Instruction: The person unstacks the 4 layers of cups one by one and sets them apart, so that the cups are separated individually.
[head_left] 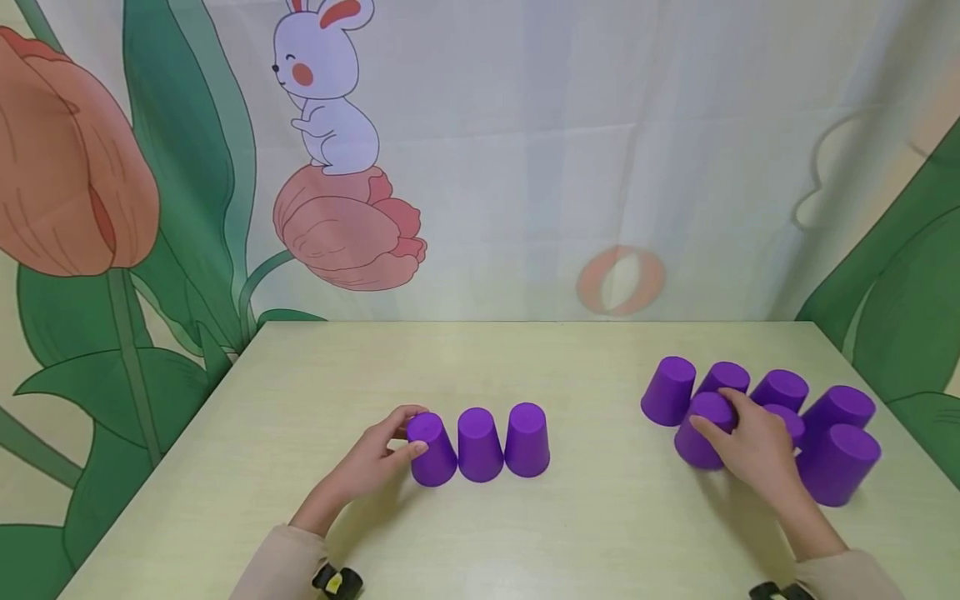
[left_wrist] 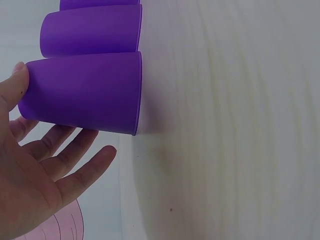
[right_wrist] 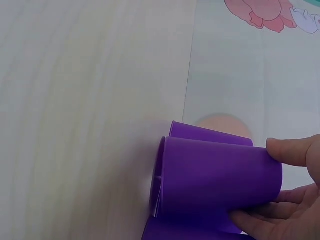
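Three upside-down purple cups stand in a side-by-side row in the middle of the table. My left hand (head_left: 375, 458) holds the leftmost cup (head_left: 433, 450) near its top, thumb in front and fingers around the far side. The left wrist view shows this cup (left_wrist: 82, 92) beside its neighbour (left_wrist: 92, 30). At the right, my right hand (head_left: 757, 442) grips another purple cup (head_left: 701, 437) between thumb and fingers, at the front of a cluster. In the right wrist view a sliver of the open underside of this held cup (right_wrist: 220, 175) shows, its rim raised off the table.
Several more upside-down purple cups surround the right hand, among them a back-left one (head_left: 670, 392) and a front-right one (head_left: 838, 467). Some are partly hidden by the hand. A printed curtain (head_left: 495, 208) hangs behind the pale table (head_left: 480, 542).
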